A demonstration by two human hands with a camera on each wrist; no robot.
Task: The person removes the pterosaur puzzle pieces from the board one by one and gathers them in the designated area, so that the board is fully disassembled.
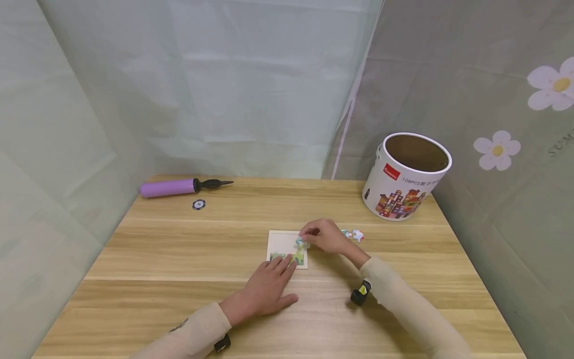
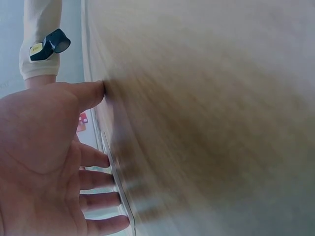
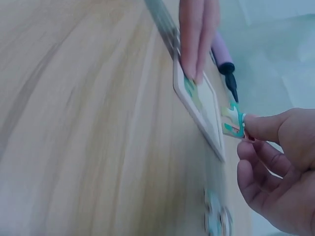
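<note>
A square puzzle tray (image 1: 281, 241) with a pale rim lies on the table, green puzzle pieces (image 1: 297, 258) filling its near side. My left hand (image 1: 270, 285) rests at the tray's near edge, fingers extended over those pieces, thumb out to the side. Between thumb and fingers, my right hand (image 1: 326, 236) pinches a jigsaw piece (image 3: 232, 119) coloured teal, pale green and red, held above the tray's right side. More loose puzzle pieces (image 1: 357, 235) lie on the table just past my right hand, partly hidden by it in the head view.
At the back right stands a large white bucket (image 1: 396, 187) with a printed label. A purple hand pump (image 1: 169, 188) lies at the back left, a round dark-edged chip (image 1: 199, 204) in front of it. Cloth curtains (image 1: 251, 89) hang behind the wooden table (image 1: 179, 249).
</note>
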